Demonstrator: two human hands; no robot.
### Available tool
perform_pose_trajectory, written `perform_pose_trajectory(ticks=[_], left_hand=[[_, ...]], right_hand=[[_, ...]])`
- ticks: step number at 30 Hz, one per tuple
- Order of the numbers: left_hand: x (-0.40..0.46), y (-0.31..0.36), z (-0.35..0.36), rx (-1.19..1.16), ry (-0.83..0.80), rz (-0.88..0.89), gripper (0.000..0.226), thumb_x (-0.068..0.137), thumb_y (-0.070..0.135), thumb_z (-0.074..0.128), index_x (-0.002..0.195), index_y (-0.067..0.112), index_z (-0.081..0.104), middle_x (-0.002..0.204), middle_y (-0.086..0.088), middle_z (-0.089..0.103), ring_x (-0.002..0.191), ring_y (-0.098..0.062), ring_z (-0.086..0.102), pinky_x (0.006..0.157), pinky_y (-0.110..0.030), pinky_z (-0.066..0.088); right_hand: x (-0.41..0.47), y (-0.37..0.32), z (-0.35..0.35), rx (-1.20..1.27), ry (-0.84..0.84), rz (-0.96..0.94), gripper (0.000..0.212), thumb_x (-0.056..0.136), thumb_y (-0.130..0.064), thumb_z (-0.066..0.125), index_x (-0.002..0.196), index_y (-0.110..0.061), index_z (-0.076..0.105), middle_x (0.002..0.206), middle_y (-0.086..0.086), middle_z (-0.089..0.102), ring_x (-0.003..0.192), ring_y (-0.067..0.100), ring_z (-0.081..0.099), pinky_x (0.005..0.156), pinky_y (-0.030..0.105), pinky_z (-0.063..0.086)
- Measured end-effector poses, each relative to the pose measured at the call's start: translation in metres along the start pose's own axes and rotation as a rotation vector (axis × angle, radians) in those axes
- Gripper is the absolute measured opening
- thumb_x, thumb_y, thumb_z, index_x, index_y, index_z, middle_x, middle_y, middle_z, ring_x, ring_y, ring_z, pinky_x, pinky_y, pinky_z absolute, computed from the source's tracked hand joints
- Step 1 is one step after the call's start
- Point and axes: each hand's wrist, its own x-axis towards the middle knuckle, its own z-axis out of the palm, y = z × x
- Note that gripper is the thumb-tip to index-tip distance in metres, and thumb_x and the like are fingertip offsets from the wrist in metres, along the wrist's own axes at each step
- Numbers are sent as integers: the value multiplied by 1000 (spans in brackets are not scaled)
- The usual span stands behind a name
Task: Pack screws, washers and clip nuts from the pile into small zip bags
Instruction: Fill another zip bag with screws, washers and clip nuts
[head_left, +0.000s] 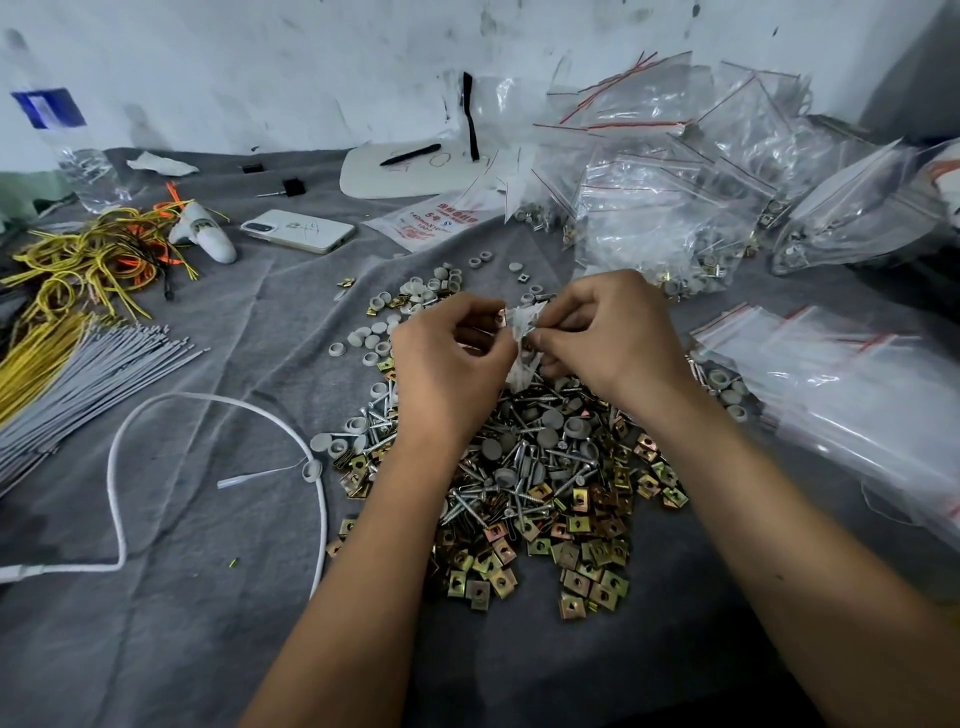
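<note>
The fingers of the right hand (618, 332) are curled and pinch the upper edge of a small zip bag (524, 343), thumb and forefinger closed on the crumpled clear plastic. The left hand (447, 353) meets it from the other side, its fingertips bent inward and pinching the same bag at its top, where a brass-coloured clip nut (501, 316) shows between the fingertips. The bag hangs between the 2 hands, its lower end just above the pile (524, 467).

Both wrists are raised above the heap, knuckles turned up toward the camera, and the 2 bare forearms run back and down to the lower edge of the view, spreading apart as they go.

The pile lies on a grey cloth (182, 649) under the hands: screws (519, 457) in the middle, grey washers (369, 340) toward the far and left side, clip nuts (571, 551) spread along the near side.

Filled bags (660, 208) are heaped at the far right, and a stack of flat empty bags (831, 374) lies at the right. A phone (298, 230), a white cord (156, 415) and bundles of yellow ties (78, 270) sit at the left.
</note>
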Motion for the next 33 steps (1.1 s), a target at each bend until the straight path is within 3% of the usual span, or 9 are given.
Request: perform_pose_trajectory(ticks=[5, 8, 13, 18, 21, 24, 27, 30, 33], left_hand=[[0, 0, 0, -68, 34, 3, 21, 86, 11, 79, 104, 22, 80, 83, 9, 75, 71, -8, 72, 66, -34, 63], [-2, 1, 2, -85, 3, 31, 25, 86, 11, 79, 108, 22, 79, 82, 12, 74, 71, -6, 71, 65, -30, 63], [-4, 3, 5, -52, -28, 110, 31, 83, 9, 80, 102, 24, 61, 77, 9, 72, 68, -6, 71, 60, -21, 58], [-5, 3, 7, 61, -29, 166, 36, 83, 25, 85, 95, 19, 52, 77, 8, 65, 64, -10, 64, 54, -22, 51], [-4, 2, 7, 228, -63, 167, 41, 78, 40, 88, 90, 21, 54, 76, 10, 59, 63, -5, 53, 55, -15, 40], [-5, 1, 6, 284, -96, 155, 28, 79, 30, 85, 84, 19, 60, 74, 10, 61, 66, -6, 56, 57, -18, 43], [-4, 1, 5, 258, -83, 78, 10, 83, 15, 76, 76, 15, 68, 67, 5, 65, 63, -13, 62, 60, -36, 53], [-2, 0, 3, 176, -42, -48, 11, 86, 13, 76, 76, 15, 72, 64, 5, 67, 59, -11, 64, 55, -27, 51], [-2, 3, 2, 63, 25, -106, 14, 89, 17, 78, 76, 18, 73, 65, 6, 68, 59, -10, 64, 52, -23, 52]], right_hand=[[5, 4, -3, -7, 48, -4, 8, 86, -9, 81, 84, -12, 74, 72, 2, 74, 51, 13, 71, 55, 35, 63], [5, 11, -7, 75, 62, -78, 2, 93, -17, 74, 92, -15, 75, 73, -1, 74, 53, 18, 70, 49, 37, 60], [0, 9, -6, 137, -110, -209, 5, 90, -23, 77, 94, -26, 76, 80, -4, 75, 58, 25, 70, 42, 33, 54], [3, 10, -8, 134, -94, -159, 8, 90, -12, 76, 88, -19, 73, 74, 0, 72, 63, 38, 70, 46, 53, 57], [3, 13, -14, 174, -78, -146, 5, 94, -9, 72, 93, -13, 70, 79, 4, 72, 63, 24, 70, 44, 37, 55], [1, 15, -19, 200, -143, -140, 2, 100, -11, 64, 100, -10, 62, 88, 3, 76, 74, 19, 73, 48, 30, 55], [1, 14, -21, 158, -245, -183, 3, 104, -13, 56, 103, -12, 54, 96, -1, 78, 78, 19, 74, 47, 34, 55], [3, 10, -22, 95, -329, -232, 6, 105, -17, 54, 103, -13, 50, 103, -6, 77, 67, 22, 74, 41, 26, 47], [9, 6, -20, -17, -336, -244, 5, 103, -17, 58, 99, -17, 54, 91, -12, 78, 59, 17, 73, 42, 18, 46]])
